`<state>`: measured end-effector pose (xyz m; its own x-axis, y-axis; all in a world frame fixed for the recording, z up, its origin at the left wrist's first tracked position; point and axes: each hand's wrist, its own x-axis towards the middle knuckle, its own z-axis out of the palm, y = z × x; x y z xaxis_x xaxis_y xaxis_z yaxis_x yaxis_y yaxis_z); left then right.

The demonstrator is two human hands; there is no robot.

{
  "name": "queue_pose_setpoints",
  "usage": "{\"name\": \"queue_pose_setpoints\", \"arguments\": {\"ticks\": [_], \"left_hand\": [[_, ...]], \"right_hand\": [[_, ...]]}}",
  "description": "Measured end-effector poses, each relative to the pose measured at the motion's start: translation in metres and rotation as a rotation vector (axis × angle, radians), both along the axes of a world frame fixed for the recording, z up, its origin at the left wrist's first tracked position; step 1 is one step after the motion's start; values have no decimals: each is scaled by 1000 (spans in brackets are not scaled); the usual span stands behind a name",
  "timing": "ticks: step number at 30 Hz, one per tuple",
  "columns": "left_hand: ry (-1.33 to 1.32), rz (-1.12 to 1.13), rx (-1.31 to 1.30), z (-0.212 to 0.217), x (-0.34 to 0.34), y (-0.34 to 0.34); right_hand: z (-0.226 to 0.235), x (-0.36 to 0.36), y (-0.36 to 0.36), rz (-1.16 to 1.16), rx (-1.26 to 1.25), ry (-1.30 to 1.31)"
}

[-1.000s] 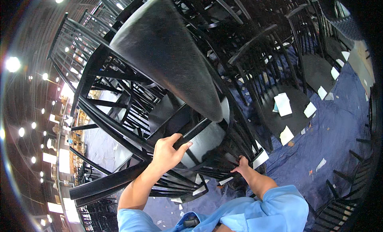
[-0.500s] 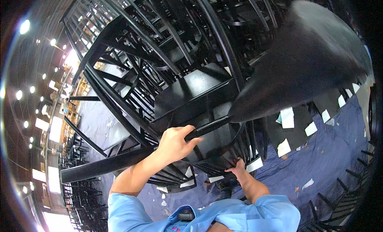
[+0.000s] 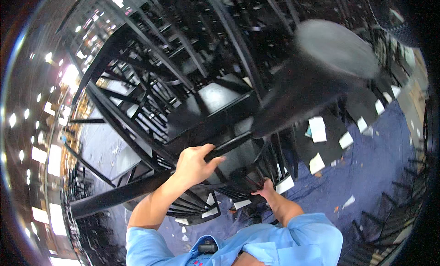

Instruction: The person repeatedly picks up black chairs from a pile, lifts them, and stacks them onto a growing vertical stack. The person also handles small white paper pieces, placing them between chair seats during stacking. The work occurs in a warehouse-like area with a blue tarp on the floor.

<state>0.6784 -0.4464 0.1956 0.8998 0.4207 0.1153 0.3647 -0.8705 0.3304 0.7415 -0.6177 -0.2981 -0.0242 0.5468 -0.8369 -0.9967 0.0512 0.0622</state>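
Note:
My left hand [image 3: 195,164] is wrapped around a long black wooden chair bar [image 3: 133,191], which slants across the middle of the view. Toward the upper right the bar joins a broad, curved, blurred black part [image 3: 311,85] close to the camera; what part it is I cannot tell. Lower and further right, my right hand [image 3: 266,189] is at the thin black spindles [image 3: 238,189] of a chair back, its thumb apart and its fingers partly hidden. Beyond both hands stands a glossy black chair seat [image 3: 215,97] among slanting legs.
Many black chairs [image 3: 151,89] are stacked and crowded ahead. More dark chair parts [image 3: 394,209] stand at the lower right. A blue sheet [image 3: 321,195] covers the floor, with white paper pieces [image 3: 317,128] and scraps around. Bright lamps [image 3: 49,57] hang at the left.
The view has shifted slightly, so most things sit further left. The broad black part at the upper right has swung inward and down. Both hands keep their places on the chair parts.

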Motion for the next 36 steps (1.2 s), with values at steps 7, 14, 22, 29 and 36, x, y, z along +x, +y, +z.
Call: {"name": "queue_pose_setpoints", "arguments": {"ticks": [7,14,22,29,36], "left_hand": [[-29,0,3,-17,-2,-3],[108,141,-90,-16,0,-9],[64,210,-117,-24,-14,10],[110,190,-181,-20,-10,11],[97,249,-140,-18,-7,7]], "right_hand": [[57,7,-26,213,-83,-313],[-56,-13,-130,469,-965,-863],[-77,45,-120,629,-1053,-677],[-100,51,-111,664,-1047,-688],[-125,47,-92,646,-1046,-839]]}}
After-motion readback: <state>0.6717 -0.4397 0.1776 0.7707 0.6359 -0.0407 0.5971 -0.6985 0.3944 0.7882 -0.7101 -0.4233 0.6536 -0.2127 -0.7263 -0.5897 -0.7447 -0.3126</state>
